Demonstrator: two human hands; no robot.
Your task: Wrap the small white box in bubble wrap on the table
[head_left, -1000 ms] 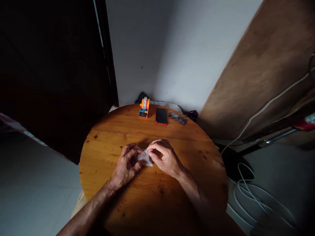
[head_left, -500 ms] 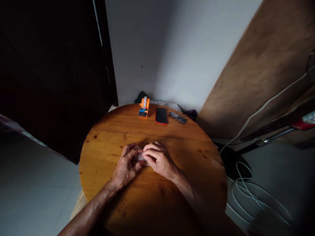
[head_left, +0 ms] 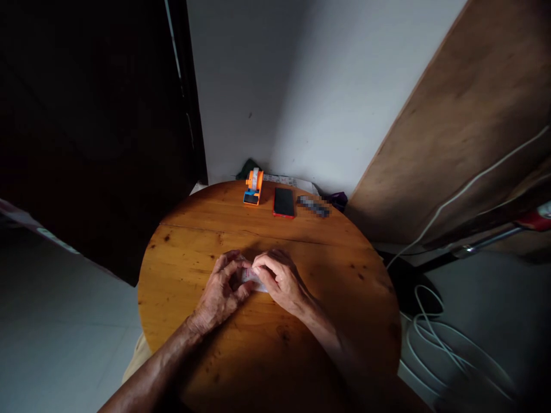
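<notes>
A small, thin whitish packet (head_left: 253, 277), see-through in places with faint reddish marks, lies on the wooden table between my hands. My left hand (head_left: 220, 291) curves around its left side, with the thumb on the near edge and the fingers along the far side. Over the packet's right part, my right hand (head_left: 282, 281) is closed in a pinch, thumb against forefinger. Its fingertips touch the packet's upper side, but what exactly they pinch is too small to make out. My fingers hide much of the packet.
Toward the table's (head_left: 185, 246) far edge stand an orange and blue tape dispenser (head_left: 253, 186), a red-edged phone (head_left: 284, 202) and a blurred-out dark object (head_left: 313, 206). Papers (head_left: 290, 182) lie behind them against the wall. Looped white cable (head_left: 443, 338) rests on the floor at right.
My right hand has shifted slightly right, its fingers drawing together into a tighter pinch, and more of the packet shows. My left hand stays in place.
</notes>
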